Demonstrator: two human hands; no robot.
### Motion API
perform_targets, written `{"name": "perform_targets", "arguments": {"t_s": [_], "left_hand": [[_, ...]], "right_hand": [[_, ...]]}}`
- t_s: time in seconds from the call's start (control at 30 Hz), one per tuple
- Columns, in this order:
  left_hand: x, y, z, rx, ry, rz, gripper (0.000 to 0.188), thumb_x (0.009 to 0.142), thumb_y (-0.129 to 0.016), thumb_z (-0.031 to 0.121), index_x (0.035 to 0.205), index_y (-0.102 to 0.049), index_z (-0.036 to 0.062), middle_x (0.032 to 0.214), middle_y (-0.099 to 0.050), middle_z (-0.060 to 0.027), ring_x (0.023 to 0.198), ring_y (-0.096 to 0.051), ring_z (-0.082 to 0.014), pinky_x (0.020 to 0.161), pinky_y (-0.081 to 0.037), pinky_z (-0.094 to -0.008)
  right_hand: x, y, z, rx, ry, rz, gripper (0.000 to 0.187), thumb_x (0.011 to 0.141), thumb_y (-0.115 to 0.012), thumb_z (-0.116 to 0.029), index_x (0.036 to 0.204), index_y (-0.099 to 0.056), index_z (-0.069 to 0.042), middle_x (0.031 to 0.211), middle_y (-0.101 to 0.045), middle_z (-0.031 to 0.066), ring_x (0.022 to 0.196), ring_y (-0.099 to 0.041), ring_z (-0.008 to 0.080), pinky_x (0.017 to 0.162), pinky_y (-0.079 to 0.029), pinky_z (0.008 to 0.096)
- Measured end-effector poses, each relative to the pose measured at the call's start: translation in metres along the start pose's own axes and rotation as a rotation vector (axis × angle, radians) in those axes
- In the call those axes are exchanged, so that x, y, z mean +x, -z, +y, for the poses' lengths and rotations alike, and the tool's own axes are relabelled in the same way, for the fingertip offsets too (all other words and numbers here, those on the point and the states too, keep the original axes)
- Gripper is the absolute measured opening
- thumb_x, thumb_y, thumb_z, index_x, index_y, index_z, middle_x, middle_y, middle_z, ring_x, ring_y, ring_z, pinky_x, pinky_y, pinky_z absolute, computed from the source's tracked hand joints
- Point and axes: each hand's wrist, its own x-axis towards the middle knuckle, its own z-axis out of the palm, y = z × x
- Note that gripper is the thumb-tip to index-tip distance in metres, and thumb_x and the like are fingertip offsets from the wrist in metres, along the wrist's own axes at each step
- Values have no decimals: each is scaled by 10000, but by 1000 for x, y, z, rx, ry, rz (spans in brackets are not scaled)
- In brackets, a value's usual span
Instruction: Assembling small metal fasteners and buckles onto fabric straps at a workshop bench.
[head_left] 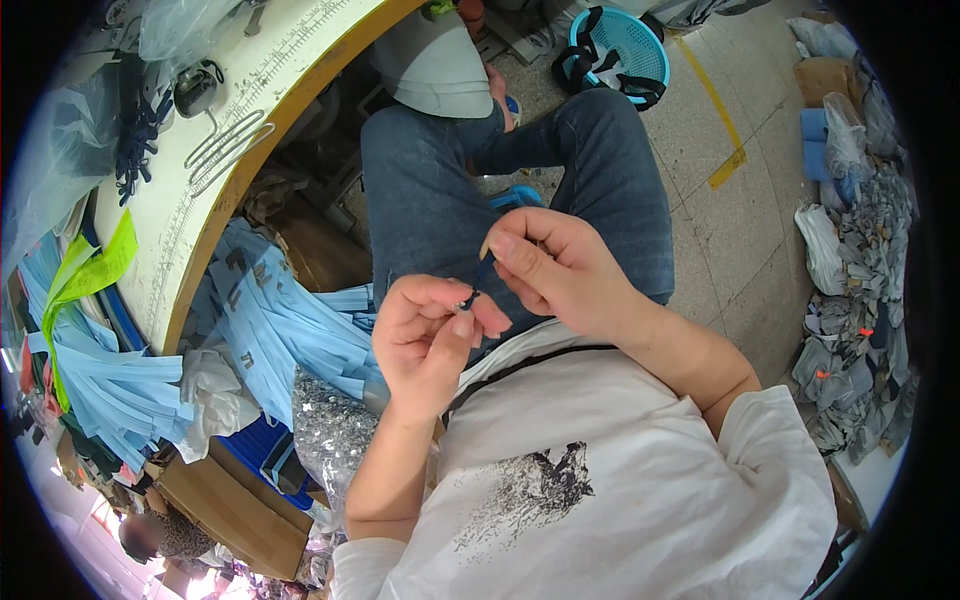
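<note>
Above my lap, both hands work on one small dark blue cord [483,271]. My left hand [420,345] pinches its lower end between thumb and forefinger, where a tiny shiny piece shows at the fingertips; its kind is too small to make out. My right hand [565,275] is closed on the cord's upper end, slightly higher and to the right. The short stretch between the two hands runs slanted. Part of the cord is hidden behind the fingers.
On the left, a white table [240,110] with ruler markings bears a bent metal wire rack [228,150] and dark cords [138,140]. Light blue fabric strips [285,320] hang beside it. A turquoise basket [625,55] stands ahead; grey scraps [865,310] heap at right.
</note>
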Motion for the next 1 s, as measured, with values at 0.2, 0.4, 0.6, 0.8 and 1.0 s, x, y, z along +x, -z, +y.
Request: {"name": "perform_targets", "arguments": {"t_s": [0.2, 0.4, 0.6, 0.8, 1.0], "left_hand": [[3, 5, -4, -164, -54, -97, 190, 893, -518, -59, 1077, -489, -17, 895, -637, -141, 771, -631, -152, 648, -468, -210], [6, -10, -1, 68, 43, 89, 382, 824, -566, -131, 1178, -482, -15, 912, -642, -82, 793, -626, -140, 673, -473, -213], [10, 0, -3, 839, -307, 123, 384, 753, -662, -155, 1103, -570, -27, 973, -610, -98, 789, -606, -142, 670, -488, -221], [13, -4, 5, 1016, -481, 156, 264, 711, -701, -113, 956, -655, -24, 877, -653, -99, 662, -578, -130, 584, -464, -230], [2, -5, 2, 474, -242, 159, 259, 749, -672, -163, 985, -646, -59, 913, -647, -139, 728, -607, -146, 628, -510, -249]], "right_hand": [[0, 2, -1, 65, -59, -81, 210, 998, -527, -219, 996, -571, -14, 691, -480, -44, 521, -370, 0, 424, -276, 181], [-3, -1, -2, 12, 5, 16, 185, 995, -529, -205, 998, -571, -25, 641, -451, -68, 508, -352, -4, 426, -262, 181], [-3, 0, 0, 54, 11, 9, 181, 997, -528, -201, 968, -565, -27, 630, -433, -76, 505, -333, -10, 420, -233, 185], [-3, -1, -1, 43, 11, 26, 179, 997, -528, -198, 949, -558, -28, 629, -421, -80, 500, -320, -10, 417, -226, 187], [-4, 0, -3, 77, -22, 1, 221, 1003, -519, -238, 939, -556, -30, 652, -438, -65, 515, -337, -2, 420, -244, 179]]}}
